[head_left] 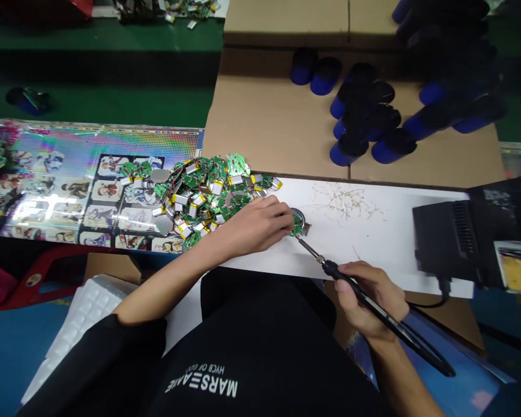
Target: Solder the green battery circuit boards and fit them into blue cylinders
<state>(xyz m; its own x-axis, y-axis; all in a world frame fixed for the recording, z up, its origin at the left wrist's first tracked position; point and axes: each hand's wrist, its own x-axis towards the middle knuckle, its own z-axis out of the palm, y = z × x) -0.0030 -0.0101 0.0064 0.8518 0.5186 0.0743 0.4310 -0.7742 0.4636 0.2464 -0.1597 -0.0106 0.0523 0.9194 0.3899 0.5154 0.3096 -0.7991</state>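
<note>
Workbench seen from above: a white board (364, 255) scattered with fine wire clippings (342, 200) adjoins a holographic printed sheet (47, 185) and brown cardboard (269, 121) bearing blue-and-black cylinders (364, 116). A large heap of green circuit boards (204, 200), with wired, yellow-edged pouch cells (217, 187), spills across the junction of sheet and white board. One small green circuit board (298, 227), carrying a round metal part (301, 217), lies apart, just beyond the heap on the white board. The left hand (256, 223) is curled, its fingertips (286, 217) at this board; whether they pinch or merely press it cannot be told. The right hand (369, 295) grasps a soldering iron (351, 284) penwise, its tip (306, 244) at the board's lower edge. A black soldering station (455, 237) stands to the right. One board lies under the iron, many others lie heaped; whether those are finished cannot be told.
</note>
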